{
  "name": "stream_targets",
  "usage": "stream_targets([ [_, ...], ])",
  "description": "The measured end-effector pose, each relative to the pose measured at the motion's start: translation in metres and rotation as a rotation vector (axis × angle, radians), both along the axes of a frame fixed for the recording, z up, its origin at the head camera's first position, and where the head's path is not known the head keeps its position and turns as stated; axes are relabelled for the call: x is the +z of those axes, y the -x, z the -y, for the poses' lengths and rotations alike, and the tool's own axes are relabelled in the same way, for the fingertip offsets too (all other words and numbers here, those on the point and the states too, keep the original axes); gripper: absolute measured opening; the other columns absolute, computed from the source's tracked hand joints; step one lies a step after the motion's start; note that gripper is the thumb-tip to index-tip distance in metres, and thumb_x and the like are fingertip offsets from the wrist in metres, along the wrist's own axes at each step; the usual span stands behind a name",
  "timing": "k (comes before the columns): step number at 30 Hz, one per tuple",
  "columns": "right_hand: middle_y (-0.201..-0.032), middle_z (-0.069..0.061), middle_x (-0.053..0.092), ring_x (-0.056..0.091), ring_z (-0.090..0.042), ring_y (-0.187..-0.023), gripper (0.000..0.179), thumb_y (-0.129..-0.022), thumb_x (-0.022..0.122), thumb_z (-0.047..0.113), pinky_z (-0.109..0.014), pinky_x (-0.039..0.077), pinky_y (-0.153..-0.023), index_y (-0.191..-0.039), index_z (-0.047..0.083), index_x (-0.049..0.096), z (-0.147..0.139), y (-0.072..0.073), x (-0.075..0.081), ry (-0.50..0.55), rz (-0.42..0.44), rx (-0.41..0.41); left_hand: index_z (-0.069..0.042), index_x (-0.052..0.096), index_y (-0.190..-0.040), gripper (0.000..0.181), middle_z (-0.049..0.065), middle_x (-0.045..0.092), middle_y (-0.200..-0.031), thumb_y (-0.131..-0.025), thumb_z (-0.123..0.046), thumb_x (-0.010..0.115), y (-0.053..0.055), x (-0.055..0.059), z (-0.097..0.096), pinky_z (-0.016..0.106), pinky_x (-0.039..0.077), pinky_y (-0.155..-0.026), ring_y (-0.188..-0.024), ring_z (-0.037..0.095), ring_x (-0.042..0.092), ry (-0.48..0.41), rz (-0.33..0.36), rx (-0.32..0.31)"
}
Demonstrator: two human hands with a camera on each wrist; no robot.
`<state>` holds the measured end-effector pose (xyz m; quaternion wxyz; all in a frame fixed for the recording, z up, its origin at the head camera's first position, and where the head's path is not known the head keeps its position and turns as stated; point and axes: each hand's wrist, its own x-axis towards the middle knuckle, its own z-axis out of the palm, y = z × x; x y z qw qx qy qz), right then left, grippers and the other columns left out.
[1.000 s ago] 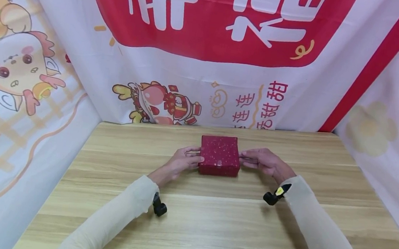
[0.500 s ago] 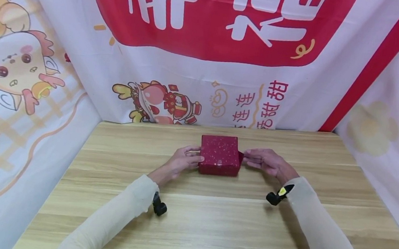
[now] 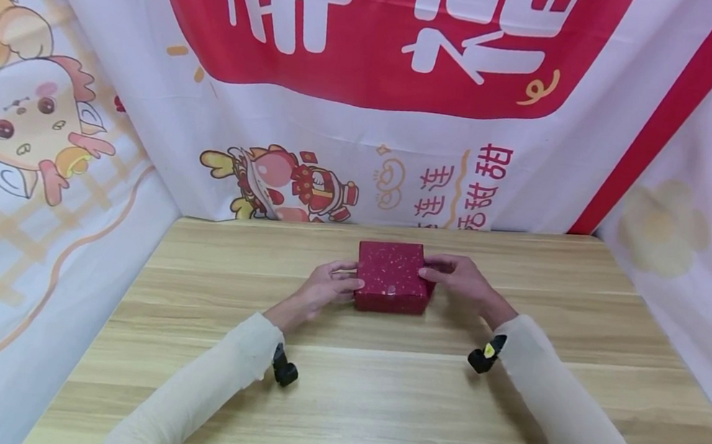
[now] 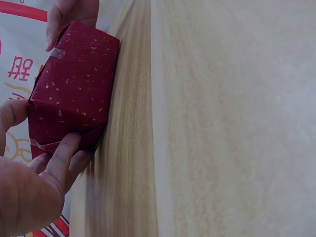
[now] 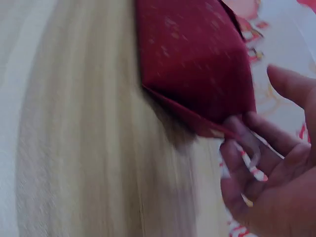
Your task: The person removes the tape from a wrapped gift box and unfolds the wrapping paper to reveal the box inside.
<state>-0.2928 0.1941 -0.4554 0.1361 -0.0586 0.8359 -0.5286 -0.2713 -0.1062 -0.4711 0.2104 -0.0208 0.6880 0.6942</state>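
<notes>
A box wrapped in dark red, gold-flecked paper (image 3: 390, 272) rests on the wooden table, near its back edge. My left hand (image 3: 326, 285) holds its left end, thumb at the top edge and fingers against the folded end paper, as the left wrist view shows. At the opposite end is my right hand (image 3: 457, 280). In the right wrist view a flap of wrapping paper (image 5: 190, 116) stands out from that end, and the right fingers (image 5: 237, 163) touch its tip with the thumb held apart. A translucent strip (image 5: 256, 154), tape-like, shows by these fingers.
The wooden table (image 3: 368, 411) spreads around the box. Behind it hangs a red and white printed cloth (image 3: 372, 72), and printed cloths also line the left and right sides. A small piece of clear tape (image 4: 58, 53) sits on the box's front face.
My right hand drew back to the right, exposing the flap at the box's right end, then came in again with its thumb over the top edge. My left hand and the box stayed put.
</notes>
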Motion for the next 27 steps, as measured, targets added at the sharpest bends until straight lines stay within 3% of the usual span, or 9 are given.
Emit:
stream_targets([
  [4, -0.136, -0.013, 0.061, 0.052, -0.031, -0.130, 0.057, -0.087, 0.074, 0.030, -0.048, 0.034, -0.117, -0.138, 0.010, 0.057, 0.010, -0.003, 0.002, -0.039, -0.015, 0.004, -0.011, 0.049, -0.141, 0.059, 0.014, 0.060, -0.135, -0.088, -0.021, 0.074, -0.001, 0.001, 0.000, 0.040, 0.055, -0.101, -0.118, 0.026, 0.064, 0.032, 0.002, 0.005],
  [9, -0.137, -0.014, 0.060, 0.052, -0.032, -0.129, 0.051, -0.091, 0.070, 0.023, -0.050, 0.034, -0.116, -0.138, 0.009, 0.057, 0.013, -0.005, 0.005, -0.054, -0.026, 0.033, -0.007, 0.043, -0.144, 0.068, 0.016, 0.061, -0.134, -0.089, -0.035, 0.072, 0.001, 0.003, 0.001, 0.041, 0.053, -0.102, -0.118, 0.027, 0.064, 0.071, -0.020, 0.052],
  [16, -0.143, -0.013, 0.055, 0.048, -0.033, -0.133, 0.049, -0.092, 0.067, 0.023, -0.052, 0.033, -0.117, -0.138, 0.011, 0.056, 0.008, -0.004, 0.005, -0.059, -0.013, 0.085, -0.009, 0.048, -0.142, 0.061, 0.013, 0.059, -0.136, -0.091, -0.035, 0.070, 0.005, 0.004, 0.002, 0.038, 0.051, -0.106, -0.125, 0.026, 0.059, 0.128, -0.017, 0.085],
  [21, -0.145, -0.011, 0.054, 0.050, -0.030, -0.132, 0.044, -0.095, 0.064, 0.024, -0.049, 0.039, -0.113, -0.138, 0.017, 0.058, 0.010, -0.002, 0.001, -0.039, 0.020, 0.120, -0.011, 0.052, -0.140, 0.057, 0.011, 0.059, -0.139, -0.090, -0.031, 0.072, 0.009, 0.005, 0.003, 0.035, 0.050, -0.107, -0.126, 0.024, 0.058, 0.123, -0.040, 0.111],
  [24, -0.145, -0.010, 0.054, 0.052, -0.029, -0.130, 0.042, -0.095, 0.062, 0.023, -0.046, 0.042, -0.112, -0.137, 0.019, 0.059, 0.012, -0.001, -0.001, -0.018, 0.038, 0.145, -0.014, 0.057, -0.137, 0.054, 0.008, 0.061, -0.137, -0.089, -0.031, 0.073, 0.011, 0.004, 0.004, 0.036, 0.047, -0.110, -0.127, 0.022, 0.058, 0.151, -0.065, 0.082],
  [27, -0.144, -0.009, 0.055, 0.053, -0.027, -0.130, 0.040, -0.096, 0.061, 0.022, -0.046, 0.041, -0.113, -0.136, 0.020, 0.060, 0.013, 0.000, -0.004, -0.003, 0.044, 0.154, -0.018, 0.058, -0.137, 0.052, 0.004, 0.059, -0.141, -0.089, -0.033, 0.073, 0.011, 0.003, 0.005, 0.041, 0.039, -0.116, -0.132, 0.023, 0.053, 0.198, -0.085, 0.009],
])
